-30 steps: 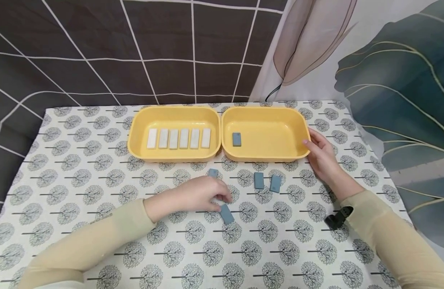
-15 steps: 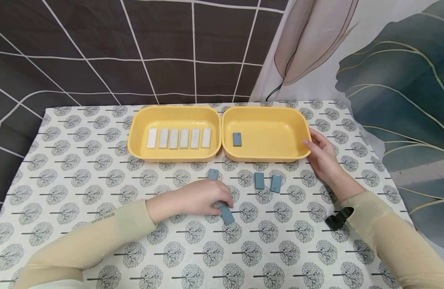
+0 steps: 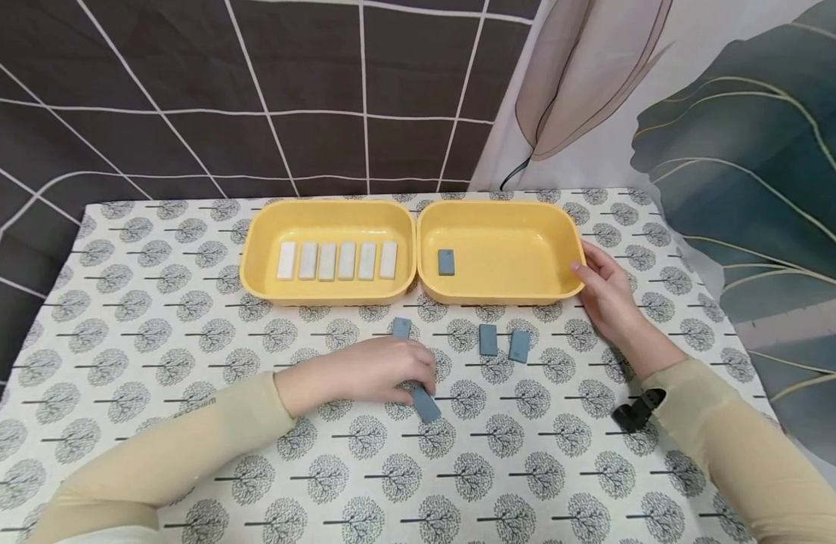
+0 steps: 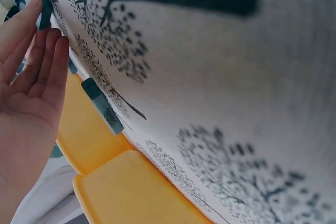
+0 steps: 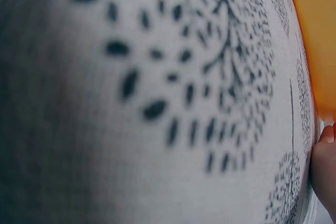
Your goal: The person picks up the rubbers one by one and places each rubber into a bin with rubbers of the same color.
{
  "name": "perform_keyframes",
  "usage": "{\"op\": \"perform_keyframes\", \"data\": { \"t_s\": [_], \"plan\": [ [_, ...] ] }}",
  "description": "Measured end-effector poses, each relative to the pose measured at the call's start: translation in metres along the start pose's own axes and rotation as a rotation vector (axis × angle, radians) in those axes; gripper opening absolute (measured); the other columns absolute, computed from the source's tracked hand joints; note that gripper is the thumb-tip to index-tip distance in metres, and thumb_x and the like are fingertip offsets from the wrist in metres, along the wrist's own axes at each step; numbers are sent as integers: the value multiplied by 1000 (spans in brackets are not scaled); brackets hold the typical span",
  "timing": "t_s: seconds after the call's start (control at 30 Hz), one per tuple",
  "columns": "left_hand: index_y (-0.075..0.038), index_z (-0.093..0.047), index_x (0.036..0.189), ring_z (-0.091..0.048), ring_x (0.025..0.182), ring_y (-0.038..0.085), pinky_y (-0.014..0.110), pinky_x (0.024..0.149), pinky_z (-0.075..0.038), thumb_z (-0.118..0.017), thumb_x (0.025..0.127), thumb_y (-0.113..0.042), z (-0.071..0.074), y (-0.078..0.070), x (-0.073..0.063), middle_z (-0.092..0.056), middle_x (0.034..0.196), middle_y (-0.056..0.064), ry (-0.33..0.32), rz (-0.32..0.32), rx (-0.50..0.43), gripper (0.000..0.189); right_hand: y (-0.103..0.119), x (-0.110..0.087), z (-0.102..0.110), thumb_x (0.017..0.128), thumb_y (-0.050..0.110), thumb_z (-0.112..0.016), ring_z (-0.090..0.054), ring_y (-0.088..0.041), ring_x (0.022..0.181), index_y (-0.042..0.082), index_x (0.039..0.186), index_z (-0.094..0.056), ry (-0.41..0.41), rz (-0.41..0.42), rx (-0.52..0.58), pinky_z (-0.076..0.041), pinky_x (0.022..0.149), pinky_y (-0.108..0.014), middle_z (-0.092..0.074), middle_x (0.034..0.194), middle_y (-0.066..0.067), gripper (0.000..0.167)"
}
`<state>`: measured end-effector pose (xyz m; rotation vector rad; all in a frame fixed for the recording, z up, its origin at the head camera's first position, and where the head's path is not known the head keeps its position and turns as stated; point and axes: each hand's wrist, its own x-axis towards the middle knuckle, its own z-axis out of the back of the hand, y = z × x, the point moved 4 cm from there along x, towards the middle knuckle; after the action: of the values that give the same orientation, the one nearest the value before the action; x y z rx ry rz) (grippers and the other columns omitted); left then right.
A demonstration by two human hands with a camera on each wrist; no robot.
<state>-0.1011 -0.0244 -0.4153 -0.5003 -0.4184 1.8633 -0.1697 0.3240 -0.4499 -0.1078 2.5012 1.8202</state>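
Note:
My left hand (image 3: 384, 369) pinches one end of a small blue rectangular block (image 3: 426, 404) lying at a slant on the cloth. In the left wrist view, the thumb and fingers hold that block (image 4: 44, 11) near the upper left corner. Just beyond the hand is another blue block (image 3: 401, 326), partly hidden by it. My right hand (image 3: 607, 295) grips the right end of a yellow tray (image 3: 500, 297), thumb over the rim. One blue block (image 3: 446, 262) lies inside this tray. The right wrist view shows only a bit of the right hand (image 5: 324, 169).
A second yellow tray (image 3: 323, 296) adjoins the first on the left and holds a row of several white blocks (image 3: 327, 262). Two more blue blocks, one left (image 3: 488, 340) and one right (image 3: 518, 346), lie before the right tray. A tree-print cloth (image 3: 255, 468) covers the table.
My left thumb and fingers have closed in on the slanted blue block, which has shifted very slightly. The right hand and both trays have stayed in place.

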Motion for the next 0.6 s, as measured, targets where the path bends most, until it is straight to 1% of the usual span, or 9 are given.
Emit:
{"op": "perform_keyframes", "data": {
  "t_s": [0.2, 0.33, 0.43, 0.53, 0.6],
  "plan": [
    [-17, -80, 109, -69, 109, 10, 26, 104, -59, -85, 88, -15, 0, 2, 0, -75, 109, -7, 2, 0, -22, 22, 1, 0, 0, 106, -7, -53, -62, -7, 125, -4, 161, -29, -2, 1, 1, -55, 108, -15, -60, 139, 4, 60],
    [-17, -80, 109, -69, 109, 10, 27, 104, -59, -84, 88, -14, -1, 3, 0, -76, 109, -7, 7, 7, -49, 22, 1, -1, 0, 106, -6, -53, -62, -7, 126, -5, 162, -27, -1, -3, -4, -55, 108, -15, -60, 139, 5, 62],
    [-18, -80, 110, -70, 108, 9, 27, 106, -59, -84, 89, -14, -1, 4, 0, -76, 110, -7, 14, 18, -70, 22, 0, -1, 0, 106, -6, -54, -62, -7, 126, -4, 161, -29, -1, -3, -9, -55, 108, -15, -60, 139, 5, 61],
    [-18, -79, 108, -69, 103, 6, 25, 103, -59, -84, 88, -14, -2, 4, 1, -77, 109, -7, 16, 14, -91, 21, 0, -1, 0, 106, -6, -53, -62, -7, 125, -2, 160, -33, 0, -1, -15, -55, 108, -15, -60, 139, 4, 58],
    [-18, -78, 106, -67, 97, 4, 21, 98, -59, -85, 88, -14, -2, 5, 1, -77, 106, -7, 17, 7, -107, 20, 1, 0, 0, 106, -6, -53, -61, -7, 125, -2, 159, -35, 0, -1, -18, -55, 109, -15, -60, 138, 4, 57]
  ]
}}
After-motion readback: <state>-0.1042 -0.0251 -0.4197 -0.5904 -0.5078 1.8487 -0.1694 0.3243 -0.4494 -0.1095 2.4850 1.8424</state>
